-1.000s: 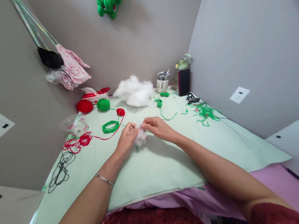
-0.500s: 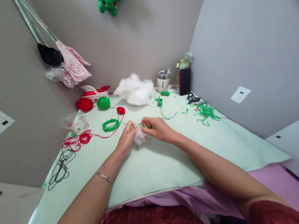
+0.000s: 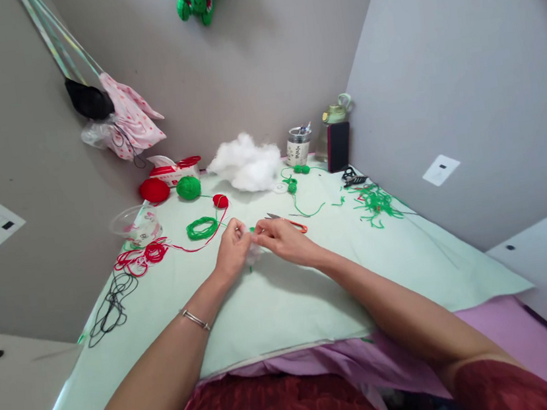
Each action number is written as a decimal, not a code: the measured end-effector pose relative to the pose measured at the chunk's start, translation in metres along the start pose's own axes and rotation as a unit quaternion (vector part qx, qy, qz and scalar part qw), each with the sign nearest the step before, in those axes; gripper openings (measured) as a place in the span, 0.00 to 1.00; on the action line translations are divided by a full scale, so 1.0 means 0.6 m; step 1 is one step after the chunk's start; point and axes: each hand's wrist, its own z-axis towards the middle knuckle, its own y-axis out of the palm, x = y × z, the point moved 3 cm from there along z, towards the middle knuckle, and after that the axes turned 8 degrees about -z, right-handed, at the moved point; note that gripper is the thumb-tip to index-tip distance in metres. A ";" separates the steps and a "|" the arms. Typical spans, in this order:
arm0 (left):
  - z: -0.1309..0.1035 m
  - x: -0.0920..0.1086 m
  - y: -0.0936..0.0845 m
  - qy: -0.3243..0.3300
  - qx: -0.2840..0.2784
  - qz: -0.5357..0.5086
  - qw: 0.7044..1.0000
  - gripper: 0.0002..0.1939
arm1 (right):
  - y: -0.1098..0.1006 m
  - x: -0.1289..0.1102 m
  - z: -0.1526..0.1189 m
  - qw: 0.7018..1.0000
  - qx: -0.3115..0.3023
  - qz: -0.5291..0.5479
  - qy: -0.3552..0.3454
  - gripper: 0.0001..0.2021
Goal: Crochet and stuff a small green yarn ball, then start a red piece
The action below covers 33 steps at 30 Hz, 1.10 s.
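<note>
A small tuft of white stuffing [image 3: 254,255] sits between my hands over the middle of the table. My left hand [image 3: 232,249] is closed round its left side. My right hand [image 3: 285,240] pinches at its upper right, fingertips meeting those of the left. A bit of green yarn [image 3: 252,229] shows between the fingers, and a short green end hangs below the tuft. What exactly the right fingertips pinch is hidden. Just behind the right hand lie scissors with orange handles [image 3: 298,224]. A coil of green yarn [image 3: 202,228] rests left of my hands.
A large heap of white stuffing [image 3: 245,162] lies at the back. Red yarn [image 3: 155,251], black cord [image 3: 111,309] and a clear plastic bowl [image 3: 137,227] are on the left. Green yarn scraps [image 3: 378,204], black scissors [image 3: 351,177], a phone [image 3: 339,146] and a pen can [image 3: 298,146] are on the right.
My right hand has shifted slightly down and left, closer against the left hand. The orange-handled scissors behind it now show. Less of the white tuft is visible.
</note>
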 end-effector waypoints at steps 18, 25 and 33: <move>-0.019 0.026 0.021 0.079 0.059 -0.043 0.994 0.15 | -0.010 0.009 0.012 0.991 0.076 0.108 0.006 0.17; -0.020 0.030 0.023 0.024 0.006 -0.062 0.998 0.16 | -0.005 0.028 0.015 0.996 0.074 0.021 0.037 0.15; -0.014 0.037 0.017 0.016 -0.009 -0.054 0.998 0.20 | -0.010 0.023 0.012 0.998 0.054 -0.007 0.024 0.14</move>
